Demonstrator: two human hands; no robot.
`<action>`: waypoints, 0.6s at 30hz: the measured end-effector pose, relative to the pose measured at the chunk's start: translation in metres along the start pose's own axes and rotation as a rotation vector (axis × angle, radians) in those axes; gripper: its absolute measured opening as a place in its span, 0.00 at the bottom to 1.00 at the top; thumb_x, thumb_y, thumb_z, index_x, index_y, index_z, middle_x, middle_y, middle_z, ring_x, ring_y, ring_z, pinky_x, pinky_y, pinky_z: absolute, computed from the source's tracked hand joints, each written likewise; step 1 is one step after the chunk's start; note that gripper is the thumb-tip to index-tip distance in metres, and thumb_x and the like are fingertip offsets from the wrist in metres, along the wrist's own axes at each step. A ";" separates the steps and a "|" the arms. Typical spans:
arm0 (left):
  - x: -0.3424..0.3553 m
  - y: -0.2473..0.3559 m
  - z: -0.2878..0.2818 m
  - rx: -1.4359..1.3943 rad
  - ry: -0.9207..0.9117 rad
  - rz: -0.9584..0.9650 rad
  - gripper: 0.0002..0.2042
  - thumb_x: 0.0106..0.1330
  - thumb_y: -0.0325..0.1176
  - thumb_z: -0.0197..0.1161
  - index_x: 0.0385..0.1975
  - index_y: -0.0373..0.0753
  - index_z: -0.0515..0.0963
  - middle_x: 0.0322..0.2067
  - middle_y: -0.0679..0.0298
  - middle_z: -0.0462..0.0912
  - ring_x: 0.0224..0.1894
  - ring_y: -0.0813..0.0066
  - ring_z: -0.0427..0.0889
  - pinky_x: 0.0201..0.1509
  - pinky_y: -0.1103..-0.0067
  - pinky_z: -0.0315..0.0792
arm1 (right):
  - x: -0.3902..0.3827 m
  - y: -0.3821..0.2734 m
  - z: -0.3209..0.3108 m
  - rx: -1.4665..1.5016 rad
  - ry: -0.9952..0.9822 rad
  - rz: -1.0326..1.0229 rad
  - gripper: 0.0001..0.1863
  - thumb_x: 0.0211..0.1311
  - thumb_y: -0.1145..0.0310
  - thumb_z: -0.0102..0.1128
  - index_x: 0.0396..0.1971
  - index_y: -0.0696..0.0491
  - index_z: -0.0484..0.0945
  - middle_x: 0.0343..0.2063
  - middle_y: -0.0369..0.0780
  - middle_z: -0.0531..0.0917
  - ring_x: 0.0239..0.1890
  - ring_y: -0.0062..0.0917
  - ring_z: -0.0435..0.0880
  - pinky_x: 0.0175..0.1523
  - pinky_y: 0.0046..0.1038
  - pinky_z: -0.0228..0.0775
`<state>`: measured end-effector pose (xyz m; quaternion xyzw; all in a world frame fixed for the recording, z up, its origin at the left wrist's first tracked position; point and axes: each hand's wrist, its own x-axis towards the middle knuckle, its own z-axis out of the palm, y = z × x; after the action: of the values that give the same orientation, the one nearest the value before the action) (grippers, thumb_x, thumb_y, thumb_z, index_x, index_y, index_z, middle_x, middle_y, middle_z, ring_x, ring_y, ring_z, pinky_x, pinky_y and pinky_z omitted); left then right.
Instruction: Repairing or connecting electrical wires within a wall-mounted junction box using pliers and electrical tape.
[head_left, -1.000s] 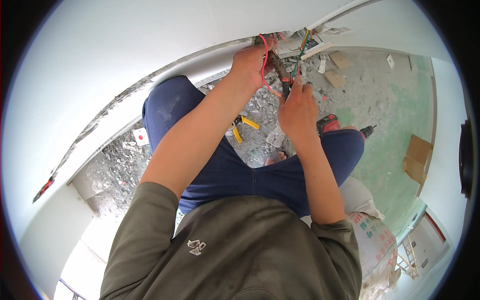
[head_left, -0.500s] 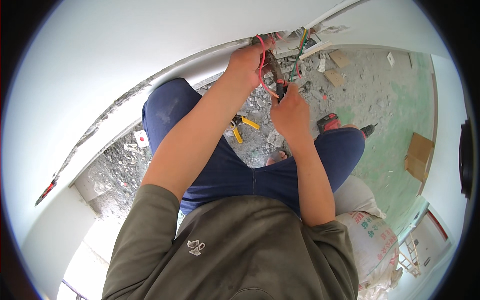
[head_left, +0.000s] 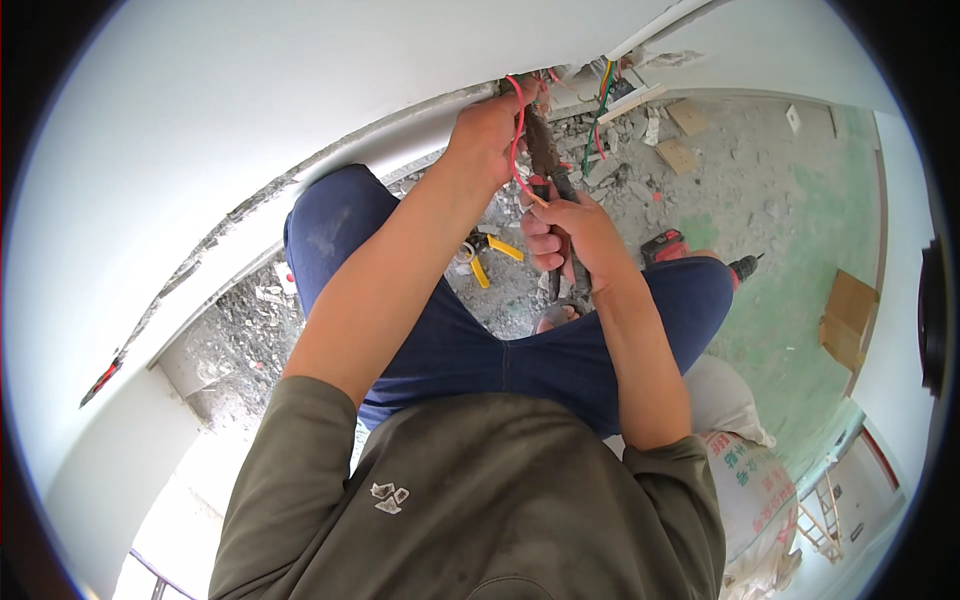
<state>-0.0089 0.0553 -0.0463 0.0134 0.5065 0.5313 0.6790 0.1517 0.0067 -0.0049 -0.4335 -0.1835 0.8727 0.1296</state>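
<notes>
My right hand (head_left: 572,240) is closed round the dark handles of a pair of pliers (head_left: 543,150), whose long brown, rusty-looking front reaches up toward the wall. My left hand (head_left: 490,130) is at the broken lower edge of the wall, fingers curled beside the far end of the pliers; what they grip is hidden. A red wire (head_left: 516,150) curves past my left hand. Its bare copper end lies by my right thumb. Green and yellow wires (head_left: 604,92) hang from the wall opening to the right, apart from both hands.
Yellow-handled pliers (head_left: 482,272) lie on the rubble between my legs. A red and black cordless drill (head_left: 664,247) rests by my right knee. Filled sacks (head_left: 745,480) stand behind it. Cardboard (head_left: 846,312) lies farther right. A white wall (head_left: 300,80) runs along the left and front.
My right hand has drawn back toward me and turned, so its curled fingers and more of the plier handles show. My left hand stays at the wall, barely shifted.
</notes>
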 end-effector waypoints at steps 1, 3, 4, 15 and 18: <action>0.000 0.000 0.000 0.000 -0.027 -0.005 0.10 0.65 0.39 0.61 0.38 0.39 0.77 0.31 0.66 0.80 0.35 0.73 0.76 0.42 0.75 0.72 | -0.003 -0.001 0.002 0.278 -0.150 0.062 0.11 0.58 0.72 0.54 0.41 0.54 0.70 0.21 0.30 0.66 0.20 0.11 0.61 0.21 0.15 0.50; 0.000 -0.001 0.002 -0.007 -0.033 0.000 0.11 0.65 0.39 0.61 0.39 0.38 0.77 0.31 0.66 0.80 0.35 0.72 0.76 0.42 0.74 0.72 | -0.001 0.001 -0.001 0.379 -0.270 0.064 0.10 0.59 0.71 0.53 0.40 0.53 0.69 0.22 0.29 0.65 0.20 0.11 0.60 0.21 0.14 0.49; 0.001 -0.001 0.001 -0.016 -0.042 0.007 0.11 0.66 0.38 0.60 0.40 0.37 0.76 0.31 0.65 0.79 0.35 0.72 0.76 0.42 0.74 0.73 | 0.000 0.001 -0.002 0.476 -0.391 0.064 0.10 0.60 0.69 0.53 0.40 0.53 0.69 0.22 0.29 0.64 0.19 0.12 0.59 0.20 0.14 0.48; -0.013 -0.010 -0.002 -0.110 -0.187 0.045 0.17 0.70 0.46 0.53 0.43 0.36 0.74 0.37 0.64 0.77 0.41 0.70 0.75 0.48 0.69 0.71 | -0.001 -0.009 -0.029 0.334 -0.341 0.144 0.11 0.62 0.68 0.53 0.43 0.50 0.70 0.23 0.29 0.66 0.19 0.12 0.59 0.21 0.16 0.48; -0.011 -0.011 -0.003 -0.064 -0.125 0.059 0.17 0.69 0.46 0.55 0.42 0.37 0.75 0.36 0.64 0.78 0.40 0.72 0.76 0.45 0.69 0.70 | -0.002 -0.011 -0.029 0.320 -0.341 0.159 0.10 0.62 0.68 0.53 0.43 0.50 0.70 0.23 0.30 0.66 0.19 0.12 0.59 0.21 0.16 0.48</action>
<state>-0.0019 0.0411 -0.0468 0.0395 0.4453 0.5651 0.6934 0.1766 0.0219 -0.0152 -0.2670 -0.0275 0.9586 0.0950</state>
